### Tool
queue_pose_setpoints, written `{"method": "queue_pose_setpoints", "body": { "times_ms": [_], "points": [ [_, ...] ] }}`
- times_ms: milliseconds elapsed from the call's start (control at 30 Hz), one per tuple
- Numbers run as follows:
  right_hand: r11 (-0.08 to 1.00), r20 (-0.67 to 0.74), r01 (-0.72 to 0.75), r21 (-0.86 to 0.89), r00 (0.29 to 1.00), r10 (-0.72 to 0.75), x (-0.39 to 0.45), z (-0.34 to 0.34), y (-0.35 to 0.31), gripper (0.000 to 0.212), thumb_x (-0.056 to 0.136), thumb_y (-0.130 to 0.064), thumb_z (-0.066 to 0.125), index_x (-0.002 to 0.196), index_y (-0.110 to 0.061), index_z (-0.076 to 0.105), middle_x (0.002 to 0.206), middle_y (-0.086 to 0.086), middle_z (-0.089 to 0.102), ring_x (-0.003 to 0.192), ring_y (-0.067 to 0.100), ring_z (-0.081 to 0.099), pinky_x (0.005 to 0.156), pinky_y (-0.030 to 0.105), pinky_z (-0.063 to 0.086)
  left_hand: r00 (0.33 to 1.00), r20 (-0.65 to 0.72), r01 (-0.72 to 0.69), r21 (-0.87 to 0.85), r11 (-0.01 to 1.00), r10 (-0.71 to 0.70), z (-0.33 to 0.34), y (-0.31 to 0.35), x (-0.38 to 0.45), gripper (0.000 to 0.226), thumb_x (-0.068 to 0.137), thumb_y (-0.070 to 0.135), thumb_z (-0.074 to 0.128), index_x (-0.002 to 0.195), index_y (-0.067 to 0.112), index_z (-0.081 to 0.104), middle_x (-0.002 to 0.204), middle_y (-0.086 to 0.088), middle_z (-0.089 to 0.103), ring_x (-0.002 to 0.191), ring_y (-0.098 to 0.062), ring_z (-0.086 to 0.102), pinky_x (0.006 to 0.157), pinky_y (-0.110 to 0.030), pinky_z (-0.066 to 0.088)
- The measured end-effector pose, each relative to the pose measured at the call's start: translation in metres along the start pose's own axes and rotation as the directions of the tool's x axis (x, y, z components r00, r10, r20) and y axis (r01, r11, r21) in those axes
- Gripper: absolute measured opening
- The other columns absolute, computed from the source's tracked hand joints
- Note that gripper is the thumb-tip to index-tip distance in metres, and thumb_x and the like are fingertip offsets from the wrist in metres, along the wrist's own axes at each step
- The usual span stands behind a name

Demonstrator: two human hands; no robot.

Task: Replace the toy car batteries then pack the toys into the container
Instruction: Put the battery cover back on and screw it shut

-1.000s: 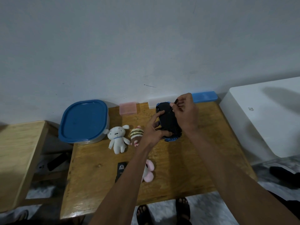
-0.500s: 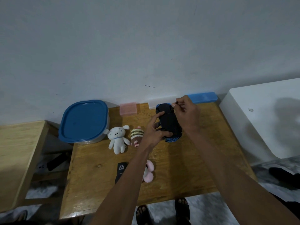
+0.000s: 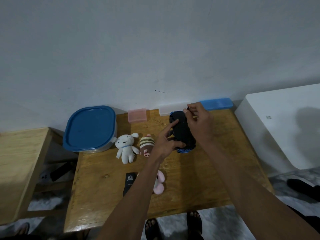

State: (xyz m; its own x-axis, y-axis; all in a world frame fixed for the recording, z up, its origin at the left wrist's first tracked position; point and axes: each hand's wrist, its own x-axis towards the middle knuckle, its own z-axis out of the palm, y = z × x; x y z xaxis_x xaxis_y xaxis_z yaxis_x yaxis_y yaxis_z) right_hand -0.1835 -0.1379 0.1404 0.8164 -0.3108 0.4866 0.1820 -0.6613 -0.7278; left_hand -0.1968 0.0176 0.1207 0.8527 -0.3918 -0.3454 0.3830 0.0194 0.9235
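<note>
Dim, flat indoor light; soft shadow on the white box [image 3: 285, 125] at right; wide-angle bending and slight blur toward the edges.

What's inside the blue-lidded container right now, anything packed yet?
Cannot tell: the blue lid covers the container. The white plush, striped plush and pink plush lie on the table; both hands hold the toy car.
</note>
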Motion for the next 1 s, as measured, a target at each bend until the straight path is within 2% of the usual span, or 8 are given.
{"method": "queue_pose_setpoints", "body": {
  "times_ms": [67,200,433,600,667,767,867,1000],
  "points": [
    [1.0,-0.003,-0.01,0.016,1.0,0.01,0.0005,-0.0009,0.0007,0.017,0.095,-0.019,0.067,0.108,-0.008,0.063,0.097,0.0,0.07,0.085,0.008,0.066,0.071,0.02,0.057,1.0,-0.008,-0.002,0.003,1.0,0.002,0.0,0.0012,0.0004,0.091,0.071,-0.018,0.075,0.141,0.035,0.053,0.133,-0.008,0.059,0.115,-0.033,0.064,0.081,-0.05,0.062],
    [0.998,0.005,-0.049,0.029,0.999,0.049,0.0028,0.0002,0.0012,0.018,0.092,-0.019,0.072,0.099,-0.009,0.059,0.087,-0.006,0.063,0.08,0.011,0.066,0.068,0.03,0.06,1.0,-0.021,0.009,0.004,1.0,-0.009,-0.0011,0.0025,0.0004,0.09,0.071,-0.018,0.075,0.142,0.033,0.052,0.132,-0.008,0.06,0.113,-0.033,0.065,0.081,-0.051,0.062],
    [0.998,0.021,-0.057,0.023,0.998,0.057,0.0012,-0.0004,0.0037,0.023,0.091,-0.02,0.073,0.109,-0.012,0.062,0.082,-0.008,0.062,0.075,0.008,0.061,0.067,0.026,0.056,1.0,-0.004,0.003,0.004,1.0,-0.003,-0.0006,-0.0011,-0.0028,0.088,0.07,-0.017,0.077,0.138,0.034,0.054,0.131,-0.007,0.059,0.114,-0.035,0.064,0.082,-0.056,0.061],
    [1.0,0.046,-0.009,0.029,0.999,0.008,-0.0015,-0.0033,0.0022,0.023,0.094,-0.018,0.068,0.115,-0.009,0.063,0.1,0.001,0.071,0.089,0.006,0.066,0.075,0.018,0.057,1.0,-0.016,0.006,-0.003,1.0,-0.006,-0.0016,0.0012,-0.001,0.088,0.07,-0.016,0.078,0.137,0.035,0.054,0.13,-0.007,0.058,0.113,-0.035,0.064,0.08,-0.051,0.062],
    [0.998,0.067,-0.016,0.063,0.998,0.012,-0.0017,-0.0032,0.0031,0.022,0.096,-0.015,0.066,0.117,-0.009,0.062,0.104,0.002,0.072,0.094,0.01,0.069,0.078,0.028,0.061,1.0,-0.017,0.01,0.007,1.0,-0.01,-0.0009,0.003,-0.0005,0.087,0.07,-0.015,0.078,0.136,0.035,0.055,0.131,-0.008,0.057,0.113,-0.035,0.063,0.078,-0.051,0.063],
    [0.998,0.067,-0.039,0.043,0.997,0.036,-0.0006,-0.0018,0.0039,0.016,0.094,-0.015,0.068,0.107,-0.008,0.062,0.097,0.003,0.07,0.088,0.013,0.069,0.072,0.038,0.062,0.999,-0.037,0.016,0.011,1.0,-0.016,-0.0002,0.0031,-0.0007,0.086,0.07,-0.014,0.079,0.135,0.036,0.055,0.129,-0.008,0.058,0.112,-0.035,0.064,0.079,-0.055,0.062],
    [0.999,0.041,-0.04,-0.002,0.998,0.04,-0.0006,-0.0029,0.0025,0.018,0.091,-0.018,0.072,0.1,-0.005,0.063,0.089,0.002,0.069,0.08,0.01,0.064,0.07,0.032,0.06,0.999,-0.036,0.02,0.023,1.0,-0.02,-0.0004,0.0009,-0.0017,0.085,0.069,-0.014,0.079,0.135,0.034,0.055,0.128,-0.007,0.058,0.112,-0.035,0.063,0.078,-0.055,0.062],
    [1.0,0.062,-0.003,-0.016,0.998,0.004,-0.0025,-0.0032,0.0025,0.018,0.093,-0.022,0.069,0.103,-0.007,0.064,0.094,0.004,0.072,0.083,0.011,0.065,0.072,0.023,0.057,0.999,-0.02,0.025,0.028,0.999,-0.025,0.0009,0.001,-0.0033,0.085,0.069,-0.015,0.079,0.134,0.033,0.055,0.128,-0.005,0.056,0.113,-0.036,0.062,0.079,-0.055,0.062]
  ]
}}
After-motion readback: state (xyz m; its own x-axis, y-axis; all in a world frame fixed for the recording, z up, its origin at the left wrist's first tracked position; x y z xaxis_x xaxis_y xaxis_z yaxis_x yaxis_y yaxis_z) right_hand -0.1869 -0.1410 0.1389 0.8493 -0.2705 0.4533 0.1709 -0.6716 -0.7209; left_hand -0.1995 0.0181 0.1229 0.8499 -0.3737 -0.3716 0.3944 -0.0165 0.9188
